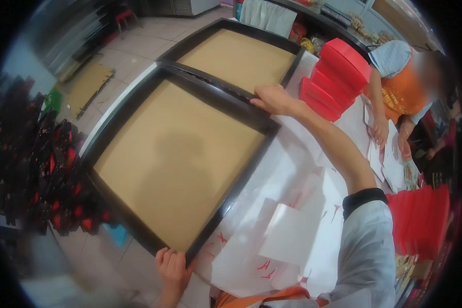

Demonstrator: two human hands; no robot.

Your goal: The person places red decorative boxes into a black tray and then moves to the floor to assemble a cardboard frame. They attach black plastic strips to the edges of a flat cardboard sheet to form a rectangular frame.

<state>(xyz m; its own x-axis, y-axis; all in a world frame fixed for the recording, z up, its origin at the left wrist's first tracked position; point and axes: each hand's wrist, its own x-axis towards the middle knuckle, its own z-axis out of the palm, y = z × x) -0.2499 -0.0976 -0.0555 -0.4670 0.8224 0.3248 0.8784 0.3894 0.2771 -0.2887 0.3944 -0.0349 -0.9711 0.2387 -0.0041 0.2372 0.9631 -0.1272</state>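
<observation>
Two large dark-rimmed trays with tan bottoms lie on the table in front of me. The near tray (195, 190) is slanted, and the far tray (236, 54) sits against its far side. My left hand (172, 268) has its fingers hooked over the near tray's front corner. Reaching across from the right, my right hand (274, 100) is closed on the dark rim where the two trays meet. Both trays hold nothing that I can see. The shadow of a head and shoulders falls on the near tray's bottom.
On the white table (231, 246) lie a white sheet (287, 231) and red scraps (265, 266). Red boxes (336, 77) are stacked at the far right, with more red pieces (421, 220) nearer. A person (403, 92) handles white sheets there. Black-and-red boxes (51, 169) pile up at left.
</observation>
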